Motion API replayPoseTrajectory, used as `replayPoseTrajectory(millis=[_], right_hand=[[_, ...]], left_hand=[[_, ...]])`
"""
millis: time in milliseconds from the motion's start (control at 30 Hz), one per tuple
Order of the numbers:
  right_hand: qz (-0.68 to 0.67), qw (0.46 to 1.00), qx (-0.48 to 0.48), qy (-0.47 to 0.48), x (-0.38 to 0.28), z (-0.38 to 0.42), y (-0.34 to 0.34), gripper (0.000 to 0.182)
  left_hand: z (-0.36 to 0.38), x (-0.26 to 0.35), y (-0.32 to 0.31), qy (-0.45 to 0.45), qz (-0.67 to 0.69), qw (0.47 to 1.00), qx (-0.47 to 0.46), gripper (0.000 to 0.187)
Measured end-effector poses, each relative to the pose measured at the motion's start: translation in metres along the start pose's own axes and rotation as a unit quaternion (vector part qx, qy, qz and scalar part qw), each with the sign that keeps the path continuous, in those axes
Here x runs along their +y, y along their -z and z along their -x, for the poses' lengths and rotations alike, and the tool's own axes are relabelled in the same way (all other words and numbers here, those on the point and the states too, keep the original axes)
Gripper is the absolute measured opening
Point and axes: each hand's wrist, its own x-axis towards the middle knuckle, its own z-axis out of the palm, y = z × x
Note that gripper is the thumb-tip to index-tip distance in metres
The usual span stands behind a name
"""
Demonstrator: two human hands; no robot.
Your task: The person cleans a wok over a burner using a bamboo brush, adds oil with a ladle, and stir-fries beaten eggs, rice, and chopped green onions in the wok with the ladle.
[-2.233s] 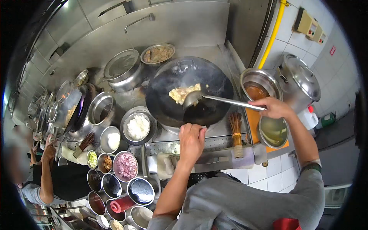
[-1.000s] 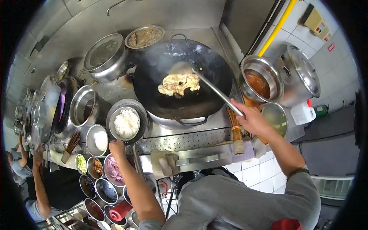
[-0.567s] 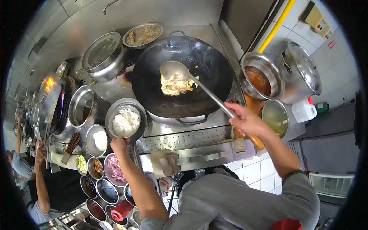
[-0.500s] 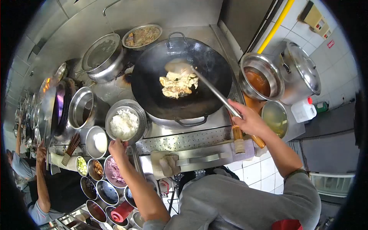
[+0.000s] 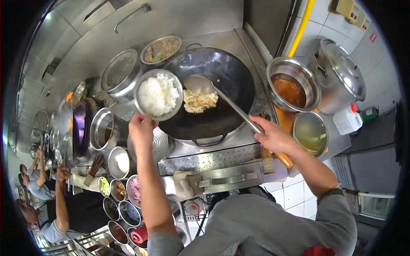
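Observation:
A steel bowl of white rice [image 5: 158, 94] is gripped at its near rim by my left hand [image 5: 143, 123], and it hangs over the left edge of the black wok [image 5: 235, 77]. My right hand [image 5: 270, 135] is closed round the shaft of a long ladle [image 5: 233, 102] with a wooden handle end. The ladle's bowl rests inside the wok, against cooked egg [image 5: 200, 101]. Below the rice bowl sits a perforated strainer [image 5: 156, 144], partly hidden by my left forearm.
Steel pots [image 5: 102, 128] and small ingredient bowls [image 5: 129, 213] stand at the left. To the right are a bowl of reddish liquid [image 5: 292, 91], a lidded pot [image 5: 341, 77] and a white jug [image 5: 347, 120]. Co-workers [image 5: 60, 213] stand at far left.
My left hand has lifted the rice bowl up and away from the strainer, to the wok's left edge. The ladle stays in the wok in my right hand. The camera view has shifted slightly.

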Motion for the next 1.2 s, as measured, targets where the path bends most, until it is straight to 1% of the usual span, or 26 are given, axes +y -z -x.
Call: replayPoseTrajectory(millis=[33,100,200,233,333,367,433,467,500,567,600,633,667,700,733,767,800,833,867,900,933,1000,1067,1133,1167,1200], right_hand=[[0.031,0.998,0.027,0.039,0.009,0.003,0.006,0.062],[0.093,0.986,0.078,0.118,0.032,0.014,0.017,0.064],[0.033,0.999,0.020,-0.012,0.018,0.057,0.060,0.065],[0.042,0.999,0.027,0.006,0.025,0.065,0.067,0.065],[0.069,0.994,0.051,0.062,0.054,0.086,0.079,0.066],[0.081,0.992,0.056,0.080,0.061,0.092,0.081,0.066],[0.092,0.990,0.057,0.093,0.070,0.097,0.088,0.067],[0.090,0.991,0.049,0.088,0.071,0.099,0.090,0.067],[0.090,0.992,0.039,0.085,0.072,0.098,0.092,0.068],[0.078,0.992,0.031,0.092,0.073,0.093,0.093,0.069],[0.073,0.992,0.024,0.099,0.072,0.088,0.091,0.069],[0.033,0.994,0.040,0.097,0.077,0.082,0.086,0.068],[-0.004,0.993,0.047,0.104,0.086,0.072,0.077,0.067],[-0.040,0.991,0.045,0.119,0.084,0.059,0.067,0.066],[-0.208,0.978,-0.022,-0.018,0.067,0.055,0.065,0.060],[-0.316,0.948,-0.006,-0.038,0.053,0.049,0.059,0.059],[-0.417,0.906,0.006,-0.065,0.043,0.042,0.055,0.057],[-0.509,0.855,0.013,-0.103,0.039,0.035,0.050,0.056],[-0.594,0.800,-0.053,-0.060,0.062,0.021,0.051,0.051],[-0.671,0.730,-0.124,-0.032,0.090,0.002,0.055,0.048],[-0.732,0.653,-0.187,-0.049,0.098,-0.013,0.054,0.046],[-0.754,0.597,-0.263,-0.079,0.094,-0.040,0.050,0.040],[-0.678,0.636,-0.366,-0.046,0.093,-0.068,0.046,0.035],[-0.620,0.695,-0.359,-0.048,0.081,-0.088,0.038,0.033],[-0.608,0.745,-0.263,-0.075,0.079,-0.096,0.034,0.033],[-0.597,0.760,-0.252,-0.056,0.087,-0.115,0.031,0.036]], left_hand=[[-0.008,0.006,-0.018,-0.031,-0.057,0.998,0.008,0.021],[-0.018,0.018,-0.049,-0.143,-0.267,0.952,0.049,0.015],[-0.015,0.031,-0.094,-0.290,-0.315,0.901,0.072,0.015],[-0.019,0.021,-0.108,-0.331,-0.322,0.885,0.062,0.018],[-0.011,-0.006,-0.148,-0.242,-0.511,0.814,-0.134,0.025],[-0.007,-0.006,-0.156,-0.244,-0.554,0.781,-0.155,0.024],[-0.019,-0.001,-0.155,-0.239,-0.512,0.815,-0.126,0.023],[-0.029,0.001,-0.156,-0.179,-0.442,0.877,-0.063,0.023],[-0.028,0.016,-0.148,-0.262,-0.412,0.872,0.019,0.023],[-0.031,0.022,-0.134,-0.305,-0.426,0.850,0.056,0.024],[-0.019,0.021,-0.133,-0.338,-0.397,0.853,0.029,0.024],[-0.014,-0.001,-0.133,-0.388,-0.405,0.827,0.022,0.023],[0.004,0.007,-0.130,-0.328,-0.398,0.856,0.001,0.023],[0.010,-0.002,-0.125,-0.297,-0.358,0.885,0.032,0.027],[0.014,-0.009,-0.120,-0.242,-0.337,0.902,0.116,0.022],[0.017,-0.025,-0.111,-0.239,-0.247,0.919,0.192,0.019],[0.034,-0.017,-0.096,-0.099,-0.209,0.960,0.158,0.017],[0.057,0.003,-0.075,0.071,-0.043,0.987,0.138,0.013],[0.075,0.000,-0.055,0.139,0.190,0.962,0.139,0.012],[0.103,0.009,-0.026,0.143,0.317,0.926,0.144,0.015],[0.129,0.000,0.005,0.116,0.435,0.881,0.148,0.014],[0.195,0.007,0.088,0.073,0.500,0.835,0.218,0.012],[0.278,0.001,0.174,0.030,0.481,0.809,0.336,0.009],[0.377,-0.006,0.258,0.045,0.363,0.798,0.478,0.007],[0.430,-0.013,0.289,0.078,0.280,0.787,0.544,0.008],[0.489,-0.044,0.324,0.047,0.298,0.746,0.593,0.011]])
